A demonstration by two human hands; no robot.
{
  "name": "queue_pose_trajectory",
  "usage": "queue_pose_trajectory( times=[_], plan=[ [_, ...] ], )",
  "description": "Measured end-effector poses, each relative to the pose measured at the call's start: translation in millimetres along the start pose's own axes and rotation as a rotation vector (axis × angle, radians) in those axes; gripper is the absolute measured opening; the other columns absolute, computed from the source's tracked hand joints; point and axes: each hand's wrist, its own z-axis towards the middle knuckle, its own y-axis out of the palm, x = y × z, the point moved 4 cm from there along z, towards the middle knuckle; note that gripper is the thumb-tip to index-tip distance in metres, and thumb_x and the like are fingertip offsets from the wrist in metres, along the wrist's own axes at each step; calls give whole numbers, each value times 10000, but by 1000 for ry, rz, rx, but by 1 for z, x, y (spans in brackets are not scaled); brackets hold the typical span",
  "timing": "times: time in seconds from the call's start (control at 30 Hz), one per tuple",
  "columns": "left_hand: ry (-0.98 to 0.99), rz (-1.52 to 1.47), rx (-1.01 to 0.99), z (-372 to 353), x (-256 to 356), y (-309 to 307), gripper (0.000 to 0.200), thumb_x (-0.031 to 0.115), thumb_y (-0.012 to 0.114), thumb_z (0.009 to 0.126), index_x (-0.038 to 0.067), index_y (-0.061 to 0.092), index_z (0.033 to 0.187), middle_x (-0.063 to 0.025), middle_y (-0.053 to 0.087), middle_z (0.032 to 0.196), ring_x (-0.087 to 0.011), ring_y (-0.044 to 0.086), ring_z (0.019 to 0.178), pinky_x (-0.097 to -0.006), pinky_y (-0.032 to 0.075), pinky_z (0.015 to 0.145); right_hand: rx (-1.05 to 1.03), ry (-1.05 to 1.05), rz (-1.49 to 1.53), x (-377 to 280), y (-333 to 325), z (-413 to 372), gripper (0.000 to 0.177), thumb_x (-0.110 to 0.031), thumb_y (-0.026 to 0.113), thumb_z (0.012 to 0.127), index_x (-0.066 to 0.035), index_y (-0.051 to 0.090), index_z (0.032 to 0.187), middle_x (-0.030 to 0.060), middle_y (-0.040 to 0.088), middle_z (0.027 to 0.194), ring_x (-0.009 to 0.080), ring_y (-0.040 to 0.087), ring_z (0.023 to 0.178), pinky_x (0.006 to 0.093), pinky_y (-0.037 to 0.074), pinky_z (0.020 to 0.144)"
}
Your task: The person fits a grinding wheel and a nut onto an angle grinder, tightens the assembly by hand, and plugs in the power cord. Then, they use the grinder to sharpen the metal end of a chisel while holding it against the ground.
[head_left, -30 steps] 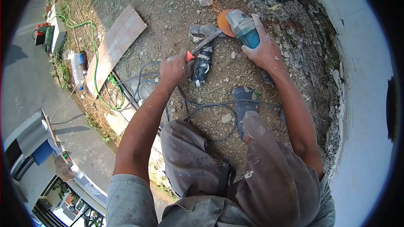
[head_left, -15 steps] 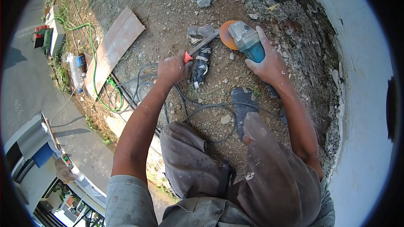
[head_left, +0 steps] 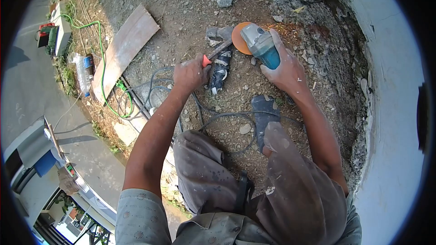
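My left hand (head_left: 188,75) is closed around the red handle of a chisel-like tool (head_left: 220,50), whose flat metal blade points up and to the right. The far end of that blade meets the edge of an orange disc (head_left: 240,39) on an angle grinder (head_left: 261,45). Wrapped round the grinder's teal body is my right hand (head_left: 288,73). Orange sparks (head_left: 290,30) fly off to the right of the grinder's head. Just under the blade lies a dark bundle with pale strips (head_left: 219,73), and a grey worn piece (head_left: 218,32) rests beyond it.
Grey cable (head_left: 213,117) loops over the gravelly ground near my boot (head_left: 265,117). At left are a wooden board (head_left: 125,47), a green cord (head_left: 101,41) and plastic bottles (head_left: 83,75). A white wall (head_left: 393,122) runs along the right.
The grinder has shifted slightly left, and its disc now meets the blade end. Sparks have appeared to the right of it. My left hand keeps its grip on the tool.
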Motion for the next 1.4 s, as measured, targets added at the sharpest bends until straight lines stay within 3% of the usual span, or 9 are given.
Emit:
queue_pose_trajectory(
  times=[0.13, 0.23, 0.33, 0.73, 0.83, 1.03, 1.13, 1.23, 1.4],
  plan=[
    [17, -12, 26, -1, -1, 2, 341, 438, 584, 961, 132, 540, 1105, -147, 732, 885, -370, 711, 867, -499, 510, 740, -47, 55, 16, 1, -1, 1, 1030, -250, 767, 737, -288, 209, 1602, 246, 655, 1209, 447, 651, 1085, 505, 526, 929],
    [11, 38, 5, 0, -2, 5, 350, 442, 576, 974, 126, 526, 1116, -103, 746, 916, -317, 727, 887, -508, 478, 872, -58, 71, 6, 0, -4, 2, 1023, -244, 765, 735, -284, 221, 1600, 243, 656, 1213, 443, 652, 1087, 503, 526, 930],
    [40, 11, 50, 1, -3, 4, 351, 442, 587, 958, 140, 543, 1132, -147, 732, 881, -370, 713, 850, -501, 516, 734, -6, 19, 38, 4, -2, 4, 1015, -243, 760, 732, -284, 231, 1598, 240, 659, 1204, 439, 653, 1085, 502, 526, 929],
    [54, 5, 79, -1, -3, 5, 335, 433, 589, 958, 141, 543, 1113, -136, 726, 850, -370, 708, 827, -502, 509, 704, 2, 83, -40, 11, -6, 12, 1010, -278, 761, 754, -300, 214, 1602, 249, 682, 1126, 432, 679, 1023, 507, 545, 884],
    [44, -5, 69, -1, -2, 3, 329, 431, 587, 960, 140, 538, 1106, -137, 725, 855, -368, 709, 829, -501, 511, 708, 0, 121, -7, 16, -16, 18, 1018, -275, 765, 744, -275, 219, 1603, 262, 658, 1237, 450, 666, 1051, 481, 525, 934],
    [51, 4, 66, 0, -3, 4, 333, 430, 581, 967, 136, 536, 1116, -140, 727, 861, -369, 710, 833, -499, 513, 712, 79, 89, 25, 25, -25, 11, 1029, -283, 776, 749, -255, 209, 1607, 261, 637, 1286, 450, 655, 1081, 480, 517, 950],
    [51, 8, 59, 0, -3, 4, 335, 429, 577, 970, 139, 537, 1132, -141, 729, 868, -364, 713, 842, -496, 513, 717, 27, 36, 34, 12, -17, 3, 1002, -263, 750, 752, -258, 217, 1601, 249, 670, 1178, 436, 668, 1047, 507, 537, 896],
    [4, -9, 5, 0, -1, 3, 343, 432, 579, 968, 140, 539, 1144, -141, 732, 889, -360, 714, 865, -501, 508, 758, -42, 39, -10, 1, -6, 1, 1019, -259, 771, 749, -261, 216, 1603, 251, 645, 1251, 447, 645, 1097, 500, 512, 959],
    [13, -3, 43, -1, -2, 7, 359, 444, 568, 971, 140, 531, 1158, -134, 737, 923, -360, 713, 899, -531, 482, 830, -41, 36, -35, -5, -3, 0, 1026, -263, 772, 743, -284, 210, 1602, 243, 656, 1198, 443, 649, 1079, 509, 519, 945]
  ],
)
